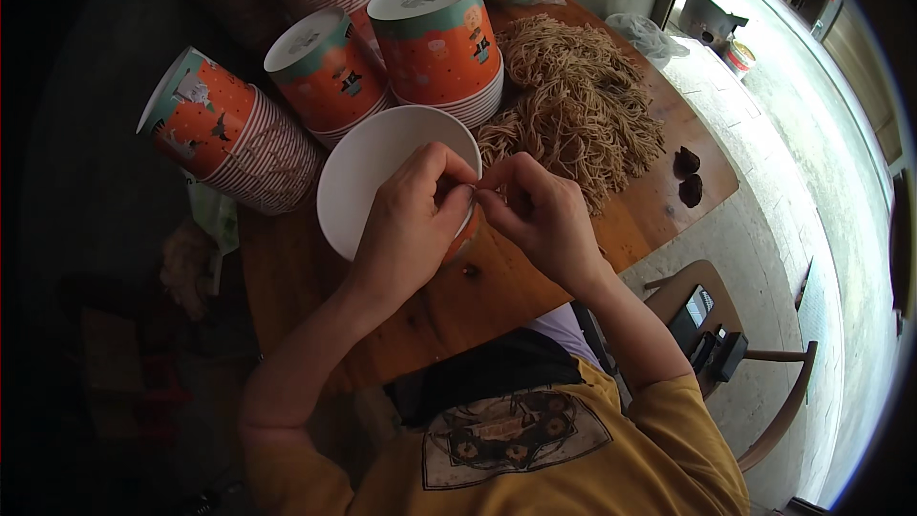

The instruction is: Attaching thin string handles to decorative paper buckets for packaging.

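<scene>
A paper bucket (361, 164), white inside and orange outside, tilts on the table with its mouth toward me. Both my hands meet at its right rim. The fingers of my left hand (413, 220) are pinched together there, the wrist crossing in front of the bucket's mouth. From the other side, my right hand (546, 220) pinches at the same spot, fingertips almost touching the left ones. What lies between the fingertips is too small to make out. Just beyond my right hand lies a heap of tan cords (583, 105), loosely bundled and tangled.
Upside-down stacks of orange and green paper buckets (435, 48) stand behind; another stack (234, 129) leans at the left. Two dark brown pieces (688, 177) lie near the right edge of the wooden table (420, 334). A chair (764, 355) at right holds a phone (697, 306).
</scene>
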